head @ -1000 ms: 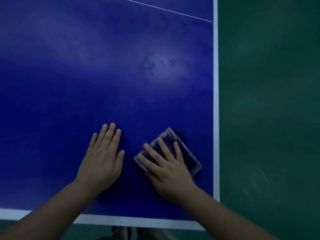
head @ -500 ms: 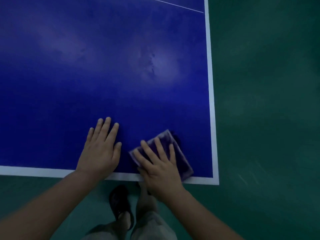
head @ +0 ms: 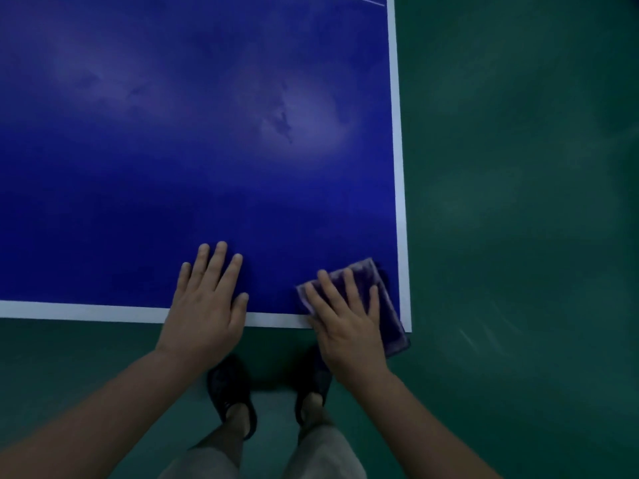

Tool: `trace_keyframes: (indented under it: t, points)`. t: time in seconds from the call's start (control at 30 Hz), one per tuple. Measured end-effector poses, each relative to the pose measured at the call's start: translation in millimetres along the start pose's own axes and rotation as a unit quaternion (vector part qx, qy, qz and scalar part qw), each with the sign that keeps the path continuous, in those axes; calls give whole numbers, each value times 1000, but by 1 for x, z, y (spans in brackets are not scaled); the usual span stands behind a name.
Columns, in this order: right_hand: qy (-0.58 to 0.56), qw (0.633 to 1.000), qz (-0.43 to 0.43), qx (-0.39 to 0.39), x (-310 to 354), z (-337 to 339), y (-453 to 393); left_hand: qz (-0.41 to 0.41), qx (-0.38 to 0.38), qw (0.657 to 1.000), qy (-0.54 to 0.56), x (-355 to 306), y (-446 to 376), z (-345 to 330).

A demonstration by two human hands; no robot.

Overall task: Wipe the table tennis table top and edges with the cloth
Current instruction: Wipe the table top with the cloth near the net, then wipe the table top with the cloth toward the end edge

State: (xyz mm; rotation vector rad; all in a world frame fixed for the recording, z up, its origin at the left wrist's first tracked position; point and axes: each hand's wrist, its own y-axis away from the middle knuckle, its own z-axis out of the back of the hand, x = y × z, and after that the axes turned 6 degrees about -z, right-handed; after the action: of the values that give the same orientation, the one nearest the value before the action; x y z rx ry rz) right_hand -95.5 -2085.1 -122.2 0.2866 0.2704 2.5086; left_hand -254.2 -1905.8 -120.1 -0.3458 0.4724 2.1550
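Note:
The blue table tennis table with white border lines fills the upper left of the head view. A folded purple cloth lies at the table's near right corner, its lower end hanging past the near edge. My right hand presses flat on the cloth with straight, spread fingers. My left hand rests flat on the table top just left of it, palm over the near white line, fingers straight.
Dark smudges mark the table top inside a pale glare patch. Green floor lies to the right and below the table. My two feet in dark sandals stand right under the near edge.
My right hand has slid the cloth toward me and to the right, down to the near right corner and over the edge. The left hand has also drawn back to the near line.

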Motion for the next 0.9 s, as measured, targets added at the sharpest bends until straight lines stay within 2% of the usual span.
trace_keyframes:
  t: [0.17,0.23,0.37,0.43,0.5,0.57,0.67,0.7,0.73,0.8,0.83,0.87,0.9]
  points:
    - [-23,997,-75,8,-67,18,-14,8,17,1000,1,-29,4,-9]
    - [-60,992,-108,25,-80,28,-36,7,38,999,4,-47,6,-13]
    - [-145,981,-132,5,-86,43,-61,43,56,997,7,-85,11,-13]
    - [-218,969,-119,-5,-83,54,-56,77,51,993,68,-107,13,-6]
    - [-308,946,-101,8,-78,66,-40,134,34,970,202,-130,11,4]
    - [-422,898,-122,28,-69,84,-27,212,24,910,356,-148,3,15]
    - [-588,788,-180,29,-50,120,-1,291,16,824,486,-174,-10,36]
    - [-645,732,-215,46,-45,133,8,301,17,793,530,-181,-11,43]
    - [-706,664,-237,65,-41,146,15,304,23,748,590,-187,-11,49]
    - [-792,549,-256,75,-39,165,30,308,52,625,715,-197,-8,60]
    - [-812,518,-260,67,-41,175,36,314,67,568,758,-201,-6,66]
    - [-816,509,-266,58,-44,184,41,314,80,534,781,-204,-4,70]
    - [-812,513,-274,53,-49,194,46,305,86,524,791,-207,-3,73]
